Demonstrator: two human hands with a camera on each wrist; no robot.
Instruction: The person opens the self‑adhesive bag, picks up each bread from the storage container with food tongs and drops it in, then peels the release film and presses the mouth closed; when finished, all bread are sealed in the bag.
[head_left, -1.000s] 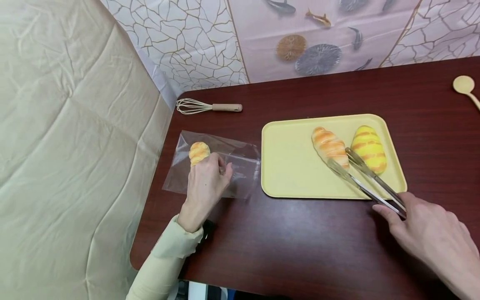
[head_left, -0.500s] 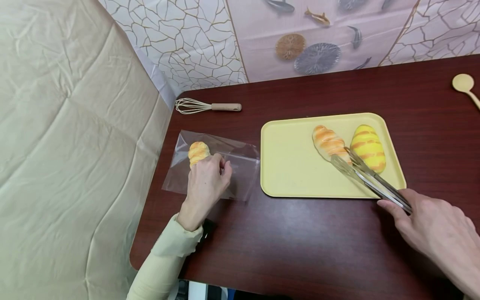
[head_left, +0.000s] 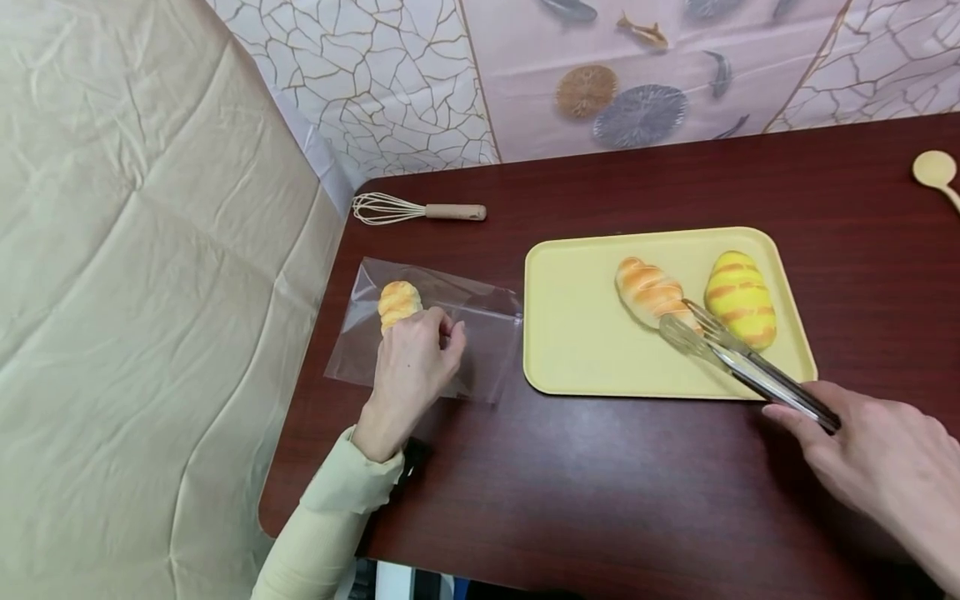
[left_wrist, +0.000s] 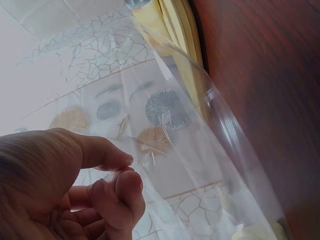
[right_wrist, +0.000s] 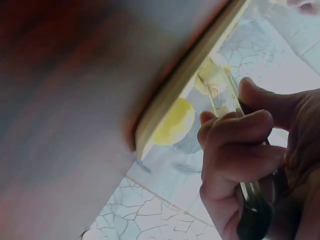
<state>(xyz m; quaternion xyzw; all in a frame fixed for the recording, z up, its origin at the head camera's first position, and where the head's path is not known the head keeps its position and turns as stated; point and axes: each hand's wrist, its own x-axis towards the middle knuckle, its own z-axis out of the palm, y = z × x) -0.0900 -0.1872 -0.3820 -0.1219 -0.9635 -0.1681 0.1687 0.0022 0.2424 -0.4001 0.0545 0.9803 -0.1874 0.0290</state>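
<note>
My left hand (head_left: 414, 362) pinches the film of a clear plastic bag (head_left: 480, 354) between thumb and fingertips; the left wrist view shows the film (left_wrist: 220, 145) raised beside them. A small golden bread roll (head_left: 398, 302) at the bag, partly hidden by that hand, lies on its left half. In my right hand (head_left: 881, 446) is a pair of metal tongs (head_left: 761, 375), gripped with curled fingers. Their tips straddle the lower end of an orange-striped bread roll (head_left: 649, 292) on a yellow tray (head_left: 577, 325). A yellow striped bread (head_left: 741, 300) lies just right of the tips.
A whisk (head_left: 420, 210) lies behind the bag on the dark red table (head_left: 570, 483). At the far right is a cream spoon (head_left: 934, 169). A quilted pale cover (head_left: 150, 292) borders the left side, and a patterned sheet (head_left: 525, 108) hangs behind.
The tong arms have come closer together around the roll's lower end, and the right hand has moved slightly right. The striped roll has turned and shifted slightly left. My left hand stays put.
</note>
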